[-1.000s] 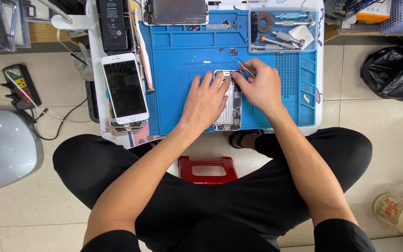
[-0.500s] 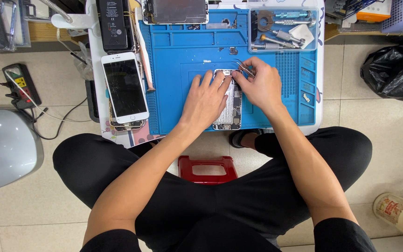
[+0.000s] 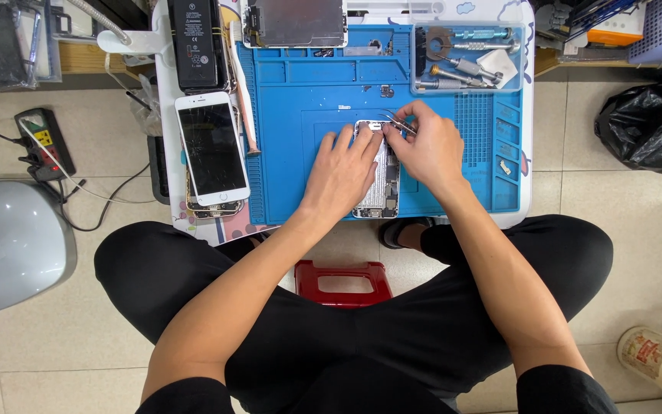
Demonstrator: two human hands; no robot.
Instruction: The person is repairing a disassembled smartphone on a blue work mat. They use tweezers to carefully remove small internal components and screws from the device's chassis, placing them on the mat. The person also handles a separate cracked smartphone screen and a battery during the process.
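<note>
The opened phone body lay face-up in the middle of the blue work mat, its insides bare. The left hand rested flat on its left edge, fingers spread, pinning it rather than gripping. The right hand was closed in a pinch on thin metal tweezers, tips down at the phone's upper end. A cracked white phone lay to the left, with a dark battery above it, a detached screen panel at the mat's top, and screwdrivers in the tray. Likely risk: a slipped tip could scratch the board, or a tiny part could spring off among the mat's compartments
</note>
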